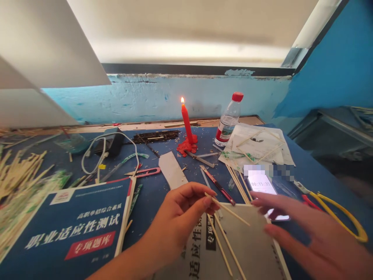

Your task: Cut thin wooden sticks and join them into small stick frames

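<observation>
My left hand (186, 217) pinches the end of a thin bamboo stick (233, 212) between thumb and fingers, above a grey book (247, 249). Two more sticks (225, 245) slant down over the book from below those fingertips; whether the hand grips them too, I cannot tell. At the right, my right hand (303, 229) is slightly blurred, its fingers apart with nothing between them, over the book's right side and the lower part of a lit phone (262, 182). Several loose sticks (237, 182) lie between the phone and a red-handled cutter (218, 186).
A lit red candle (187, 124) stands in melted wax, with a water bottle (229, 120) to its right. Pink snips (145, 172), yellow-handled scissors (335, 206), a blue book (72, 221), papers (262, 144) and a stick pile (20, 175) surround the hands.
</observation>
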### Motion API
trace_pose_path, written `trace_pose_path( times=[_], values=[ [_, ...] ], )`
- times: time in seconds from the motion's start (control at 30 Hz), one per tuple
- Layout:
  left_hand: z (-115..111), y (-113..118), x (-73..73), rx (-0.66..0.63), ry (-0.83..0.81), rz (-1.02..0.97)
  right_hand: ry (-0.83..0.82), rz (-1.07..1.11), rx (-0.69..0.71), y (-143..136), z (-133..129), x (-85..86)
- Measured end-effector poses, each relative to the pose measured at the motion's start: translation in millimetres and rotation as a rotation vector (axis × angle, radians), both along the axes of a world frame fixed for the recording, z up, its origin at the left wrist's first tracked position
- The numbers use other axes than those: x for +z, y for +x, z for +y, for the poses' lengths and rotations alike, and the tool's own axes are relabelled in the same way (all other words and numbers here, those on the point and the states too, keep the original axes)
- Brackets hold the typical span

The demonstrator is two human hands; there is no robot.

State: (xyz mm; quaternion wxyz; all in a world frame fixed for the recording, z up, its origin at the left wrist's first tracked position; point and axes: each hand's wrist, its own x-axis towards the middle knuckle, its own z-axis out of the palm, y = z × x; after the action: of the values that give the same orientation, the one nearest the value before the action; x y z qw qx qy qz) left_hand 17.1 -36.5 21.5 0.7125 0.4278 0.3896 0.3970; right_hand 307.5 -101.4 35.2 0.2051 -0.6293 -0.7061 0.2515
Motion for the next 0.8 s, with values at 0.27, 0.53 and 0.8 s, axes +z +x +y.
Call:
trace_pose_path(
  times=[0.27,0.53,0.8],
  values=[
    [24,-40,37.9,0.068,0.179,0.406,0.046,0.109,0.360,-101,60,34.8],
    [34,-69,-29.2,-0.227,0.735,1.179,0.121,-0.323,0.588,-128,85,-19.1],
    [35,-67,-32.7,-0.370,0.714,1.315,0.195,-0.408,0.670,-141,93,-31.2]
  ],
)
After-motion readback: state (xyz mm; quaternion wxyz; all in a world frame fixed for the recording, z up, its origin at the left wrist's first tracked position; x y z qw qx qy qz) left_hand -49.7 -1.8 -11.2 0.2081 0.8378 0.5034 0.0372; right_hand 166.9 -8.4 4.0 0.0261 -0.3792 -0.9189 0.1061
